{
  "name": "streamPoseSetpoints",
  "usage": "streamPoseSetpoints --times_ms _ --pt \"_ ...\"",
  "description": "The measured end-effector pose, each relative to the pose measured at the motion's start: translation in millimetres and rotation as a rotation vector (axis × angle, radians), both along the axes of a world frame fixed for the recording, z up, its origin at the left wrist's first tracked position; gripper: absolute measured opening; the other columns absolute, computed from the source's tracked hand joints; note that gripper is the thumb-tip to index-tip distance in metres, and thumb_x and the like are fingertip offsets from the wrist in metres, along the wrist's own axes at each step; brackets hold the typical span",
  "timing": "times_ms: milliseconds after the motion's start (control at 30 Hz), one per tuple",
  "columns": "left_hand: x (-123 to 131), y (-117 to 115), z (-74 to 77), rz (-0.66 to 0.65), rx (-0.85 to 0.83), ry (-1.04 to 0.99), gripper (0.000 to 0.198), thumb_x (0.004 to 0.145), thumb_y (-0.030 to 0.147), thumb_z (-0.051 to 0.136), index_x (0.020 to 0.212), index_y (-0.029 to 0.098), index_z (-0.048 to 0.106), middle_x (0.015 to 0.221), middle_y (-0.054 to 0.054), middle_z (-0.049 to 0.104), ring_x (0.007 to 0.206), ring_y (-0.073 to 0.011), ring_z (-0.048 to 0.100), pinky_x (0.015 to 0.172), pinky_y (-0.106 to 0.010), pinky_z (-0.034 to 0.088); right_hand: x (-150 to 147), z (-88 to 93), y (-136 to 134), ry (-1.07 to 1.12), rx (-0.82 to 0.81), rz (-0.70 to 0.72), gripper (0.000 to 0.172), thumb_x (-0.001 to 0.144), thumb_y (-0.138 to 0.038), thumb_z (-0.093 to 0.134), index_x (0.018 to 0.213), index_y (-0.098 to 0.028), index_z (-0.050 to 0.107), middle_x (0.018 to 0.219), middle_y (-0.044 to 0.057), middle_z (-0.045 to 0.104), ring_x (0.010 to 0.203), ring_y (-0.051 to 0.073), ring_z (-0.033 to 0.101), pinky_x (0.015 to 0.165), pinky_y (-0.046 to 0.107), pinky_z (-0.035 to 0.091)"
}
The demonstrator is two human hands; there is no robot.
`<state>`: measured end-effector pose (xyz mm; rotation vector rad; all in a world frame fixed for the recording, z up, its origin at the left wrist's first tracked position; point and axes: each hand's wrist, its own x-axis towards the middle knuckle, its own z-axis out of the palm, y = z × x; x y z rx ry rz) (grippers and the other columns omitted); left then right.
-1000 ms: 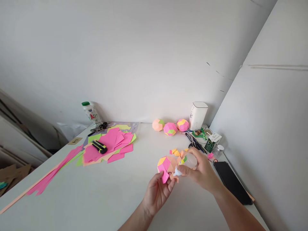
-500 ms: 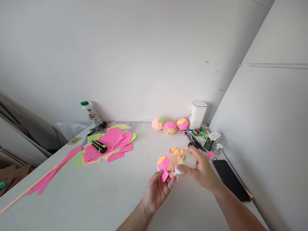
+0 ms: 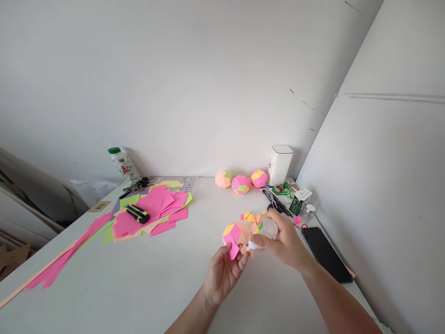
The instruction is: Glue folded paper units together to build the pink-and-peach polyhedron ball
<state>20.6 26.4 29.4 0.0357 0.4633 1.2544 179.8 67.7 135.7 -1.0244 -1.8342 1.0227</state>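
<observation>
1. The fingers (image 3: pixel 242 260) of my left hand (image 3: pixel 222 276) are closed on the lower edge of the half-built paper ball (image 3: pixel 233 234), with the thumb on the near side and the other fingers under it. The ball is held a little above the table (image 3: pixel 146 287), near the middle of the scene.
2. My right hand (image 3: pixel 287 241) grasps the glue bottle (image 3: pixel 268 228), a small clear one. It is tilted so that its white nozzle points left and down, at the open edge of the ball and just beside my left fingertips. I cannot tell whether glue is coming out.
3. The half-built paper ball shows pink, yellow and peach faces. Its right side is open, so I judge it to be about half done.
4. Just behind my hands lie loose paper pieces (image 3: pixel 249 216) in orange, yellow and pink, not yet joined to anything.
5. Far, at the wall, three finished paper balls (image 3: pixel 241 184) stand in a row, with a white container (image 3: pixel 280 164) to their right. By my judgement three balls are complete and a fourth is in work.
6. To the right there is a black phone (image 3: pixel 325 254), and farther away a small green box (image 3: pixel 299 200) and a little jar (image 3: pixel 308 211).
7. To the left lies a pile of coloured sheets (image 3: pixel 156 208) with a utility knife (image 3: pixel 137 214) on top. Long pink strips (image 3: pixel 66 253) run toward the near left. A bottle with a green cap (image 3: pixel 121 162) stands far left, and keys (image 3: pixel 135 184) lie beside it.
</observation>
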Motion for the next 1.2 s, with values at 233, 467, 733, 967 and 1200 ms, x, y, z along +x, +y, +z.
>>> streamPoseSetpoints --times_ms 233,467,733,967,1200 --pt "0 0 1.0 0.006 -0.011 -0.005 0.015 0.085 0.015 0.052 0.083 0.007 0.065 0.078 -0.007 0.069 0.077 -0.0192 0.068 0.080 -0.027 0.056 -2 -2.2 0 0.056 -0.111 0.039 0.033 0.069 -0.042 0.075 0.083 -0.022 0.053 0.070 -0.004 0.052 0.062 0.014 0.051 0.053 0.024 0.045" --pt "1 0 1.7 0.004 -0.009 0.022 0.015 0.085 0.015 0.051 0.089 0.007 0.064 0.080 -0.007 0.069 0.076 -0.0186 0.068 0.081 -0.029 0.056 1 -3.5 3 0.004 -0.042 0.022 0.032 0.069 -0.040 0.075 0.080 -0.021 0.052 0.067 -0.006 0.044 0.060 0.011 0.045 0.053 0.022 0.040" --pt "-3 2 0.6 0.024 -0.015 -0.043 0.016 0.086 0.014 0.049 0.083 0.007 0.064 0.075 -0.008 0.069 0.073 -0.0164 0.068 0.076 -0.028 0.057 11 6.4 5 -0.122 -0.005 -0.018 0.030 0.070 -0.040 0.072 0.073 -0.020 0.050 0.061 -0.007 0.045 0.054 0.010 0.043 0.046 0.021 0.033" --pt "-8 -1 -1.5 -0.023 0.021 -0.216 0.014 0.077 0.013 0.058 0.090 0.009 0.062 0.082 -0.007 0.070 0.077 -0.0152 0.067 0.071 -0.025 0.056 50 -12.6 26 0.420 -0.356 -0.175 0.036 0.063 -0.038 0.079 0.080 -0.021 0.053 0.079 -0.001 0.061 0.062 0.016 0.063 0.061 0.031 0.053" --pt "-11 -3 -3.8 -0.122 0.136 -0.323 0.014 0.074 0.014 0.062 0.088 0.012 0.063 0.084 -0.006 0.070 0.079 -0.0135 0.066 0.072 -0.021 0.054 75 -89.2 27 0.896 -0.686 -0.211 0.031 0.069 -0.044 0.073 0.085 -0.022 0.059 0.066 -0.001 0.058 0.051 0.012 0.053 0.035 0.021 0.041"
